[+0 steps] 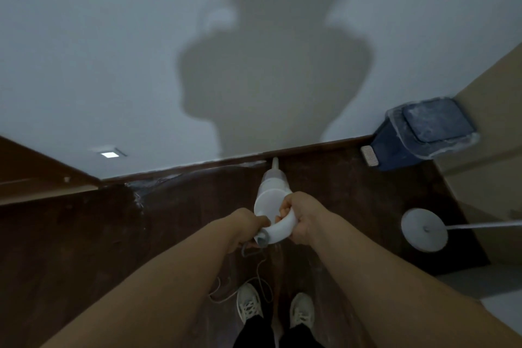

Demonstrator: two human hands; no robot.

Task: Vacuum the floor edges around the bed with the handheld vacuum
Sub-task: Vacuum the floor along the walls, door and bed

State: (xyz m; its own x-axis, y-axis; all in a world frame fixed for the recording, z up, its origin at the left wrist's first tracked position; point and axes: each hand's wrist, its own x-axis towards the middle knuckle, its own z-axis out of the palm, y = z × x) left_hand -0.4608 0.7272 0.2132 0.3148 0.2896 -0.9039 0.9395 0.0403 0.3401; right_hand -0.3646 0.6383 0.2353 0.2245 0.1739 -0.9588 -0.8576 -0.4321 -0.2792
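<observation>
View from the head, looking down a dark brown floor point(84, 248) toward a white wall point(99, 50). Nearest the viewer, two pale sneakers point(250, 306) stand behind the handheld vacuum point(273, 200), with a thin white cord point(226, 295) looping on the floor just left of them. Both forearms reach forward to the vacuum's curved white handle: the right hand point(300, 217) is wrapped firmly round the handle's right side, fingers curled over it; the left hand point(245, 227) grips the handle's rear end, fingers closed where a grey strap hangs. The vacuum's body points away from the viewer, its narrow nozzle point(274, 164) touching the dark baseboard point(324, 147) at the foot of the wall. Right of the vacuum lies a round white lamp base point(423, 230) with a thin pole; farther right and beyond it, a dark blue pedal bin point(418, 132) with a plastic liner stands against the wall. Left of the vacuum, a brown wooden edge point(42, 178) meets the wall. The person's shadow point(274, 79) falls on the wall directly beyond the nozzle
</observation>
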